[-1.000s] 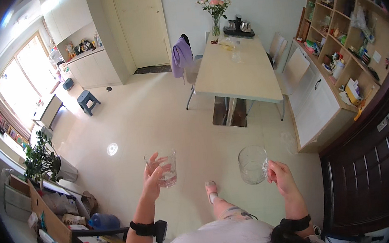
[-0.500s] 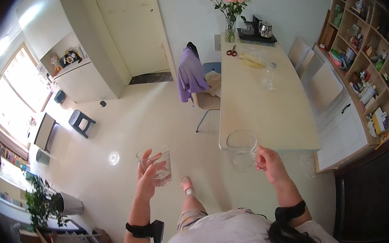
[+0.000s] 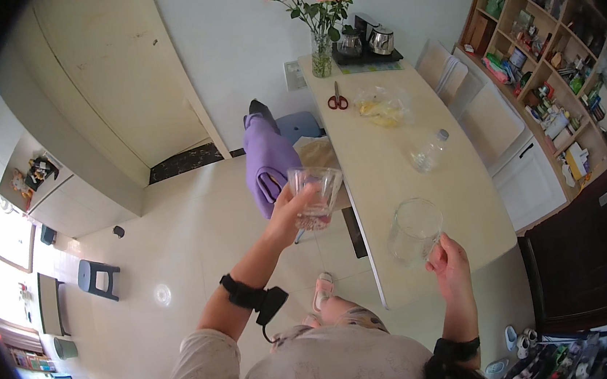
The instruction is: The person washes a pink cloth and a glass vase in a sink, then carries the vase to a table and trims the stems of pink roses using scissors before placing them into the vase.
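My left hand (image 3: 292,209) is wrapped round a clear drinking glass (image 3: 317,197), raised beside the long edge of the pale table (image 3: 462,243). The glass tilts a little, and its base looks patterned. By its handle, my right hand (image 3: 447,257) grips a clear glass mug (image 3: 415,228). That mug is over the table's near end; whether it touches the top I cannot tell. Farther along the tabletop lies a clear plastic bottle (image 3: 431,151). Past it are a clear bag with something yellow (image 3: 383,109) and red-handled scissors (image 3: 337,98).
At the table's far end stand a vase of pink flowers (image 3: 321,52) and a dark tray (image 3: 387,56) with a metal kettle. A chair draped with a purple garment (image 3: 267,156) is on the left side. Pale chairs (image 3: 483,124) and cluttered shelves (image 3: 548,71) line the right.
I have come nearer to the table and turned toward the right. The left glass has moved from over the floor to the table's edge, and the mug is now over the tabletop.
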Demonstrator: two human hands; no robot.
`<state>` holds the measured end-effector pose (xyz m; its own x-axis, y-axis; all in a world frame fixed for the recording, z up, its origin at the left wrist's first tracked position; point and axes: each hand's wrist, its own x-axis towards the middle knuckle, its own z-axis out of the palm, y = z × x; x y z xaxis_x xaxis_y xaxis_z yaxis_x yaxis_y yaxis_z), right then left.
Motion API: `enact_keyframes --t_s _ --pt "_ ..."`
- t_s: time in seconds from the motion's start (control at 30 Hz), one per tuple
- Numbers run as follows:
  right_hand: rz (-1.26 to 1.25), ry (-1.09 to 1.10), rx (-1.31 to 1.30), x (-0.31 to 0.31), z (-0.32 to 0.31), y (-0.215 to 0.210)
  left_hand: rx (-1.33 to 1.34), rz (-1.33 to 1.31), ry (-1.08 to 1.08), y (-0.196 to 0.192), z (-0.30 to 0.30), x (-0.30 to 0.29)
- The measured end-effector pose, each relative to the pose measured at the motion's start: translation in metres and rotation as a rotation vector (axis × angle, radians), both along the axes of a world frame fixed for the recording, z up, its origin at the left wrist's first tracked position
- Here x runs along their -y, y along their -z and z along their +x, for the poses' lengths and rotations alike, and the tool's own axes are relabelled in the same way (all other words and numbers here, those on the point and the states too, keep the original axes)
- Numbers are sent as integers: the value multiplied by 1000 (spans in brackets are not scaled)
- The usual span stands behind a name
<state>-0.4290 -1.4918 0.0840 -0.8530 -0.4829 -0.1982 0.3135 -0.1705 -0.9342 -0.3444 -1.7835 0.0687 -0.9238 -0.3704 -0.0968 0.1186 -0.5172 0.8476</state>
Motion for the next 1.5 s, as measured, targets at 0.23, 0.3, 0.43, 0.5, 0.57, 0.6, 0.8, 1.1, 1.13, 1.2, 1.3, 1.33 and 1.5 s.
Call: enact_keyframes --t_s 0.23,0.3,0.43,0.5,0.57,0.6,0.8,1.1,1.13,1.2,1.3,1.33,1.5 --pt "-6 62 -3 90 -56 16 128 58 30 -13 -83 65" --pt "0 80 61 111 -69 15 146 21 23 -16 -106 82" --pt "28 142 80 147 -97 5 153 -33 14 -15 -162 118" --pt "56 180 9 165 -106 -1 209 -165 51 -14 -190 141" --pt "23 203 -64 186 -119 -9 217 -162 81 -14 -218 159" --pt "39 226 -48 194 -126 -12 225 -202 123 -14 -228 167" --pt "21 343 -11 249 -188 -38 344 -313 172 -5 -304 213" --pt "-75 460 26 321 -335 -2 387 -771 150 36 -390 237" --pt "-92 486 58 330 -352 5 403 -822 130 39 -399 237" --pt "-136 536 111 347 -382 23 410 -832 81 48 -417 237" --pt "-196 537 143 366 -423 51 381 -733 -33 69 -452 230" --pt "-211 501 150 368 -430 61 384 -718 -69 78 -462 227" --pt "-142 443 239 376 -466 105 390 -854 -254 113 -505 221"
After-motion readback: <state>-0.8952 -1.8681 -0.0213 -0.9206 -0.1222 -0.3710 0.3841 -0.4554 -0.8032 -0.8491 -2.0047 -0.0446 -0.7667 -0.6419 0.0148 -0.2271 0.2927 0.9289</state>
